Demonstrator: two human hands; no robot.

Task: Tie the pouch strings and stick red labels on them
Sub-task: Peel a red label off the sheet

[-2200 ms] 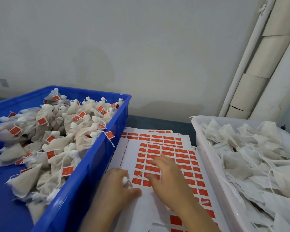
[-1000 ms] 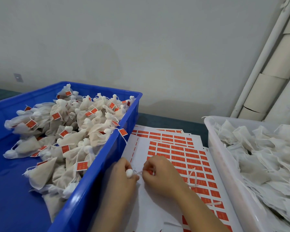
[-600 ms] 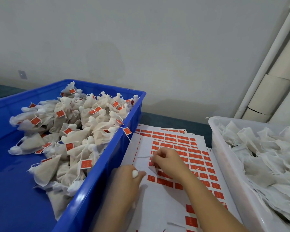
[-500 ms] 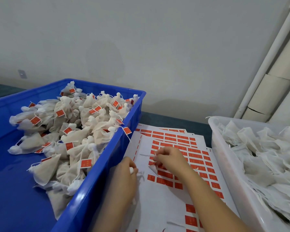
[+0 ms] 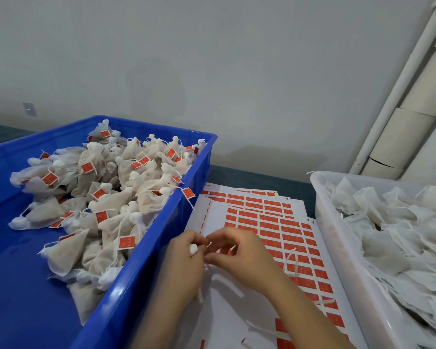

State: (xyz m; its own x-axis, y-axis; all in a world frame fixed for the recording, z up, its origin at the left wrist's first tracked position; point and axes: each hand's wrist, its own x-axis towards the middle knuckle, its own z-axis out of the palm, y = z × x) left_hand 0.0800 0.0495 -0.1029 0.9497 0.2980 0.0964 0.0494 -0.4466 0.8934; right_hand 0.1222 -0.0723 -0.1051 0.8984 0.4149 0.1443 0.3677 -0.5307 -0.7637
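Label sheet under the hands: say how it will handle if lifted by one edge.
Probably floppy: the label sheet is thin paper lying flat. Likely light. It may slide when pushed, since it rests loose on a second sheet.

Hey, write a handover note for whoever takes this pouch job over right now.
Left hand: grips one pouch over the label sheets.
Right hand: fingertips at that pouch's neck; whether they hold a label, cannot tell.
Done: labelled pouches piled in the blue crate.
Left: finish this pouch, then the loose pouches in the white bin.
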